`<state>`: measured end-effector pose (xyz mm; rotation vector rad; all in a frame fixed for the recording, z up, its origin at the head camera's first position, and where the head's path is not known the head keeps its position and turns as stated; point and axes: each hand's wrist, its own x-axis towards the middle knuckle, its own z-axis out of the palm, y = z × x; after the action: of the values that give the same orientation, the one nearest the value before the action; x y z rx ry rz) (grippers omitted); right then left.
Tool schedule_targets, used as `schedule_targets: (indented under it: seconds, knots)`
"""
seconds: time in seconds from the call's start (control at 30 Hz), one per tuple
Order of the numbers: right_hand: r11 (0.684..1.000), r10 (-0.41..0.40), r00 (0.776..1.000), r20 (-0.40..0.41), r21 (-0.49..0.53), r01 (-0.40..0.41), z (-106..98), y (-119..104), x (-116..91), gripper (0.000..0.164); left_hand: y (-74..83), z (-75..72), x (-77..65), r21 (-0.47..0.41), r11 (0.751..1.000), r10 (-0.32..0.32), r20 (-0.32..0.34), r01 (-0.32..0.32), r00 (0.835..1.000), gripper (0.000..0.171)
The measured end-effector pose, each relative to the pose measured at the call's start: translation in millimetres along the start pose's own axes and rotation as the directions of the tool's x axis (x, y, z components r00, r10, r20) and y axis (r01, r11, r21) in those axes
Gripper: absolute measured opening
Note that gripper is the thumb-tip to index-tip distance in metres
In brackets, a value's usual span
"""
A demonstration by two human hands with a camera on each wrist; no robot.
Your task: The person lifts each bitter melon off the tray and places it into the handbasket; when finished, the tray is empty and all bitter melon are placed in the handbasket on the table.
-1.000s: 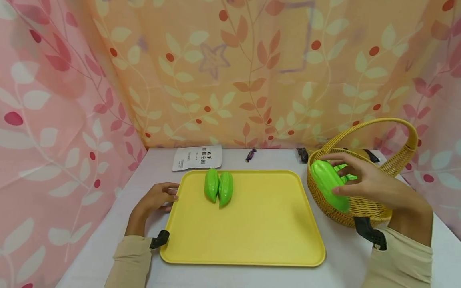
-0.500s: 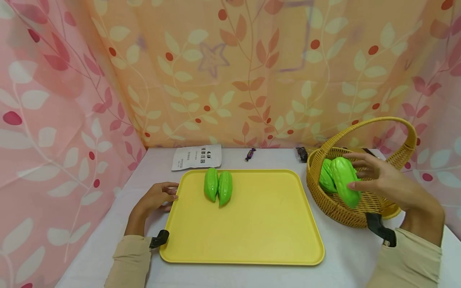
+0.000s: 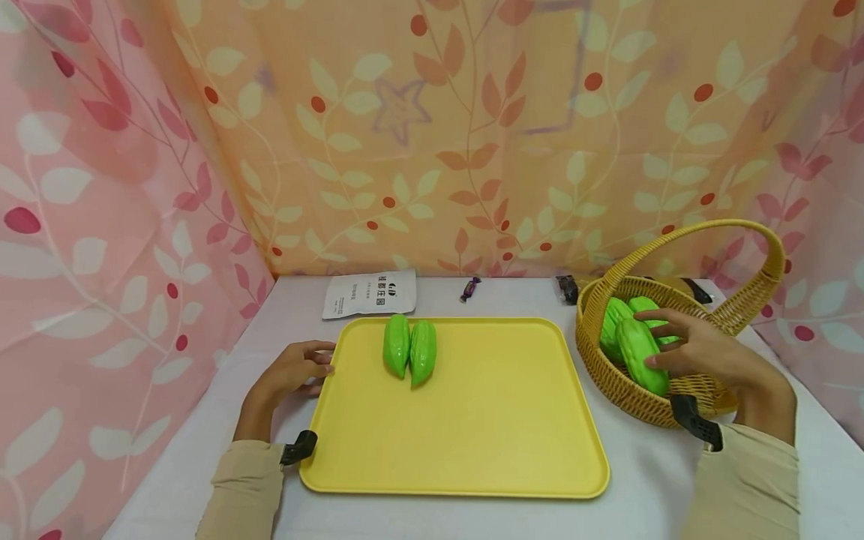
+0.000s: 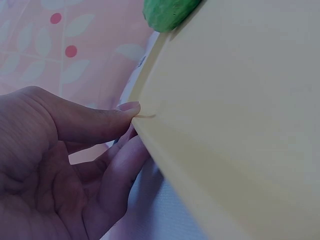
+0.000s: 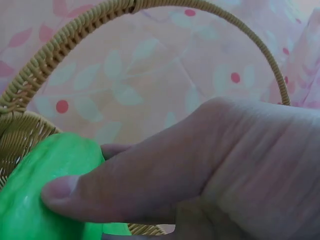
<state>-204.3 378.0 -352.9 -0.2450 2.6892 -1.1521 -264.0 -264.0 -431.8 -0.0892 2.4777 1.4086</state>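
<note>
In the head view my right hand [image 3: 702,352] holds a bright green bitter melon [image 3: 640,356] inside the wicker basket [image 3: 621,390], thumb on its near side. More green melons [image 3: 613,322] lie beneath and behind it, partly covered. The right wrist view shows the thumb pressed on the melon [image 5: 55,160], with the other fingers mostly hidden. My left hand [image 3: 293,371] pinches the left rim of the yellow tray [image 3: 499,435]; in the left wrist view the thumb is on top of the rim and fingers are below. Two bitter melons [image 3: 409,352] lie side by side at the tray's upper left.
Behind the tray lies a white printed pouch [image 3: 370,295], with a purple-wrapped candy [image 3: 469,289] to its right. A small dark packet [image 3: 567,289] is beside the basket. The basket's tall handle [image 3: 702,223] arches over it. Patterned curtains [image 3: 405,187] enclose the table.
My right hand, gripping the melon, moved right across the basket and then lowered it inside onto the others. The left hand stays on the tray's rim.
</note>
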Motion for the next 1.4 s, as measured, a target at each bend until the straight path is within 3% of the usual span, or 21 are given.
schedule_targets:
  seconds: [0.4, 0.57, 0.73, 1.0, 1.2, 1.4]
  knots:
    - [0.999, 0.019, 0.999, 0.049, 0.025, -0.020, 4.9, 8.4, 4.3, 0.079, 1.6, 0.0, -1.6, 0.013, 1.000, -0.002, 0.007, 0.002, 1.000, 0.057]
    - [0.995, 0.078, 0.994, 0.073, 0.057, -0.082, 5.6, 8.8, 5.3, 0.078, 1.8, 0.5, -1.5, 0.016, 1.000, -0.010, 0.005, 0.010, 1.000, 0.057]
    - [0.992, 0.112, 0.992, 0.058, 0.055, -0.115, 4.9, 8.2, 6.1, 0.076, 0.6, 0.4, -0.5, 0.029, 1.000, -0.013, -0.005, 0.013, 1.000, 0.057]
    - [0.993, 0.089, 0.994, 0.058, 0.079, -0.093, 5.7, 9.3, 6.2, 0.070, 1.0, 0.3, -1.0, 0.024, 1.000, -0.009, -0.003, 0.009, 1.000, 0.056]
    - [0.986, 0.136, 0.989, 0.064, 0.087, -0.141, 6.6, 8.2, 7.7, 0.071, 2.5, -0.2, -2.9, 0.022, 1.000, 0.001, -0.003, -0.001, 1.000, 0.057]
    - [0.996, 0.057, 0.998, -0.009, 0.071, -0.056, 5.7, 4.7, 5.0, 0.066, 2.3, 0.1, -3.9, 0.015, 1.000, 0.010, 0.002, -0.010, 1.000, 0.057]
